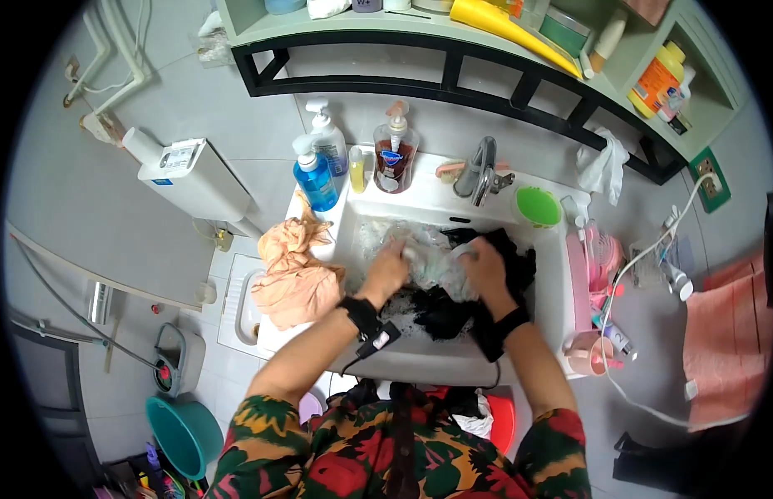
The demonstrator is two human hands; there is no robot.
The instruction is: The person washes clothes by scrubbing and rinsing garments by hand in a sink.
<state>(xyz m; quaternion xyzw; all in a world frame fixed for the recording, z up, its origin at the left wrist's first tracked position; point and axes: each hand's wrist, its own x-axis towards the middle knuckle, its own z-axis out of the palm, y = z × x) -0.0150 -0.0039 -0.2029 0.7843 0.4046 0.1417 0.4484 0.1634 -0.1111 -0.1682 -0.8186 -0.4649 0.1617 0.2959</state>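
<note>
A wet, whitish garment (432, 264) is stretched between my two hands over the sink (386, 348). My left hand (388, 268) is closed on its left side, and my right hand (484, 268) grips its right side. What kind of garment it is I cannot tell. Dark wet fabric (445, 314) lies in the sudsy water below and to the right, close under my right hand. Both wrists wear black bands, and a small device (378, 341) hangs at the left one.
Peach cloth (295, 279) lies bunched on the sink's left edge. Behind the basin stand a blue pump bottle (317, 183), a dark red soap bottle (395, 158) and the faucet (480, 170). A green bowl (537, 206) sits at the back right corner. A shelf (436, 33) overhangs the back.
</note>
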